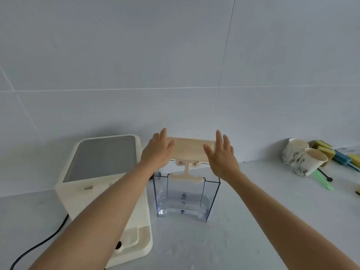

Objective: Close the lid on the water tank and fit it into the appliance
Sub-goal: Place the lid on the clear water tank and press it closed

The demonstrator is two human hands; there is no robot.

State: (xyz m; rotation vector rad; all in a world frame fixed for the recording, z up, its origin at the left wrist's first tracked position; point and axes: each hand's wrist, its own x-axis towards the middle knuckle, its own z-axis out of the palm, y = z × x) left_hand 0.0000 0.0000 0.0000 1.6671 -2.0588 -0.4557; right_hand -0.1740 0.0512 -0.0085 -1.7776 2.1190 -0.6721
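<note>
The clear water tank (211, 193) stands upright on the counter, right of the cream appliance (136, 227). Its cream lid (191, 151) is swung up on a hinge arm above the tank's back edge, so the tank's top is uncovered. My left hand (157, 151) holds the lid's left end, thumb on its front face and fingers behind. At the lid's right end my right hand (222, 158) grips the same way. The appliance has a grey top panel (101, 158), and my left forearm hides part of its near side.
A black power cord (39, 246) runs from the appliance toward the near left. Two patterned paper cups (303, 160), yellow sponges (324, 146) and a green utensil (323, 181) lie at the right. A tiled wall (175, 75) rises directly behind the tank.
</note>
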